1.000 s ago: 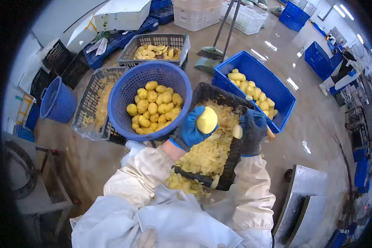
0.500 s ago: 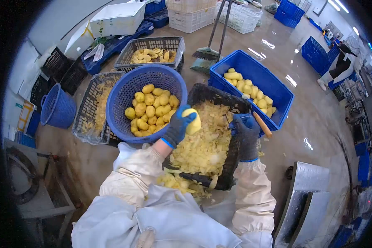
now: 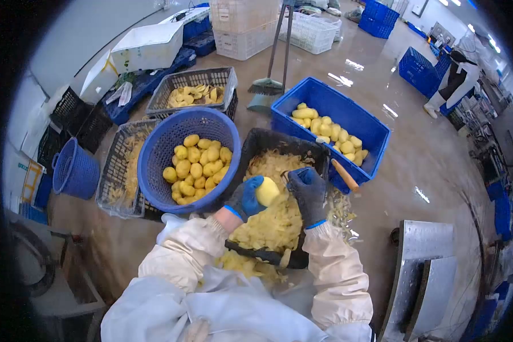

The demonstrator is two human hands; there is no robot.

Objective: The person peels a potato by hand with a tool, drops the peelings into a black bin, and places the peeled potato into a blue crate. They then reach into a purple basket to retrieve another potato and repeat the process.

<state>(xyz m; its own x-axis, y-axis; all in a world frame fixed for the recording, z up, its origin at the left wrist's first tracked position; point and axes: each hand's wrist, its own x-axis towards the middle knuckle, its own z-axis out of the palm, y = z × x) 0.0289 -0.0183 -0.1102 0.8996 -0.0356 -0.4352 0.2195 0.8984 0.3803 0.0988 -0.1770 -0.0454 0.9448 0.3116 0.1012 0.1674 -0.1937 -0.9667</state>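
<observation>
My left hand (image 3: 244,198), in a blue-grey glove, is closed around a pale peeled potato (image 3: 267,192). Just to its right, my gloved right hand (image 3: 309,192) grips a small metal peeler (image 3: 285,178), mostly hidden by the fingers, close to the potato. Both hands are above a black crate (image 3: 256,138) heaped with potato peelings (image 3: 268,228). To the left stands a round blue basket (image 3: 154,149) of yellow potatoes (image 3: 196,170). A blue crate (image 3: 339,105) behind the right hand contains peeled potatoes (image 3: 333,133). A wooden handle (image 3: 345,175) lies by its near corner.
Black crates at the left hold potato pieces (image 3: 196,95) and peelings (image 3: 132,168). A broom and dustpan (image 3: 263,98) stand behind. Metal plates (image 3: 420,268) are at the right, a blue bucket (image 3: 77,169) at far left. Another person (image 3: 459,80) is far right.
My right hand has moved left, bringing the peeler close to the potato. The view has shifted slightly, and the potato remains in my left hand.
</observation>
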